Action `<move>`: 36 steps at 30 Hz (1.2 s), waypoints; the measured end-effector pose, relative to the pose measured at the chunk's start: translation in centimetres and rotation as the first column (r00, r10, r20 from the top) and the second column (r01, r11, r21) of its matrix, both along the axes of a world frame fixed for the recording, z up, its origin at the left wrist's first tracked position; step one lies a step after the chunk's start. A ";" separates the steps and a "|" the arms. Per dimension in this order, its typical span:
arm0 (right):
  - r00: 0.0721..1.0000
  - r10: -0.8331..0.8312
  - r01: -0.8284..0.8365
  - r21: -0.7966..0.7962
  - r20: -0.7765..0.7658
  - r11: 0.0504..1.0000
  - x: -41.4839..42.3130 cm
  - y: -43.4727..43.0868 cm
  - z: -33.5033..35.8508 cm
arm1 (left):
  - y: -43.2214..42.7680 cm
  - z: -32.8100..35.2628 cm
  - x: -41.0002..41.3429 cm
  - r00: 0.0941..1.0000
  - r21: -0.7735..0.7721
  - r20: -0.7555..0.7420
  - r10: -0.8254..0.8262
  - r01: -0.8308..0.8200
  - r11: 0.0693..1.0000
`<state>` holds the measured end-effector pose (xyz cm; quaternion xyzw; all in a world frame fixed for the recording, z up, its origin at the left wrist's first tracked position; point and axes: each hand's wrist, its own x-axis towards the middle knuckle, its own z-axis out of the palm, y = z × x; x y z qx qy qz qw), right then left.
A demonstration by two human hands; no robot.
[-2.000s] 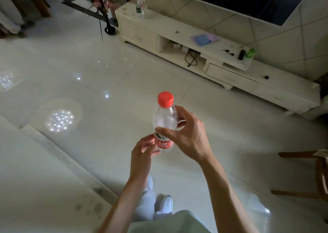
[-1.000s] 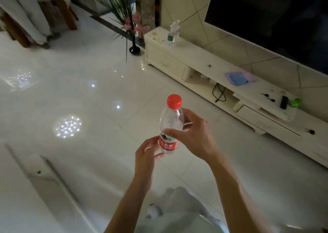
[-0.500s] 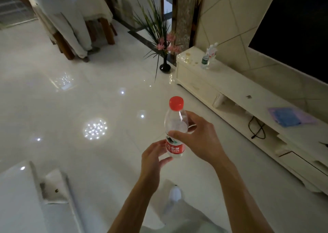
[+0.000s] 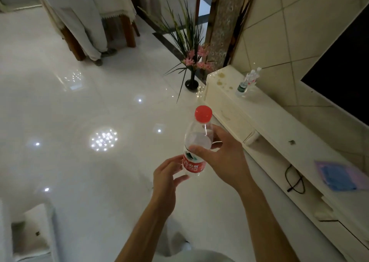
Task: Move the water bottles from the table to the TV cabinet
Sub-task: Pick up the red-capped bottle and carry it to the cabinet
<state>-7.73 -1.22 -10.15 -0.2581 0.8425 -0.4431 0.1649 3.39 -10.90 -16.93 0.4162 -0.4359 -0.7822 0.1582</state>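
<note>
blurry far bottles (image 4: 248, 83) on TV cabinet (image 4: 279, 131), clear water bottle (image 4: 197, 142), red cap and label, left grip (image 4: 166, 178) and right grip (image 4: 225, 160) curled round it

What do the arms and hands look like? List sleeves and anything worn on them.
No sleeve shows on the left forearm or the right forearm; both are bare up to the frame's edge. The left hand and the right hand carry no glove, ring, watch or band that the head view shows.
</note>
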 end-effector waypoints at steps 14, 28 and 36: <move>0.976 -0.218 0.218 0.021 0.001 0.976 -20.0 -14.7 1.0 | -17.2 0.4 -23.3 0.977 -0.035 -0.004 -0.212 0.212 0.977; 0.926 -0.373 0.368 0.075 0.058 0.927 -34.4 -18.7 -0.7 | -21.9 -1.2 -39.2 0.926 -0.018 0.094 -0.366 0.369 0.929; 0.935 -0.340 0.338 0.039 0.099 0.940 -48.0 -18.4 -1.8 | -21.6 -1.4 -52.6 0.922 -0.043 0.154 -0.355 0.365 0.930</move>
